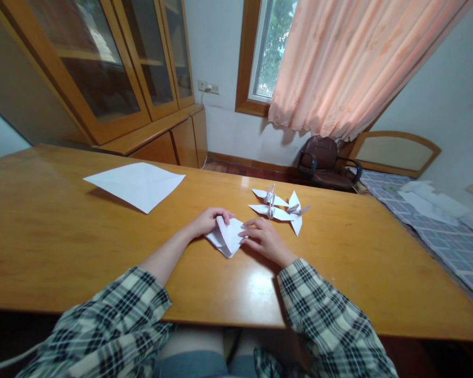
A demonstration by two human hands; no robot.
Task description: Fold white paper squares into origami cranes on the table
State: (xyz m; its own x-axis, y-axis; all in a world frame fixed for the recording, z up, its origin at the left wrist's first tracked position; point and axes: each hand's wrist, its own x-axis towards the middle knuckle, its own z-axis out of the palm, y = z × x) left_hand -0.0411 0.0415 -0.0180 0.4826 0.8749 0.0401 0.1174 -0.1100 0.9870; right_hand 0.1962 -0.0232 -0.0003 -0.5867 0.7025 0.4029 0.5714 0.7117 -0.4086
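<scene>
A partly folded white paper lies on the wooden table in front of me. My left hand grips its left side, fingers curled over the upper flap. My right hand pinches its right edge with the fingertips. Just beyond my right hand sit finished white paper cranes, not touched by either hand.
A creased, unfolded white sheet lies on the table at the far left. Behind the table are a wooden glass-door cabinet, a brown office chair, a window with a pink curtain, and a bed at right with papers on it.
</scene>
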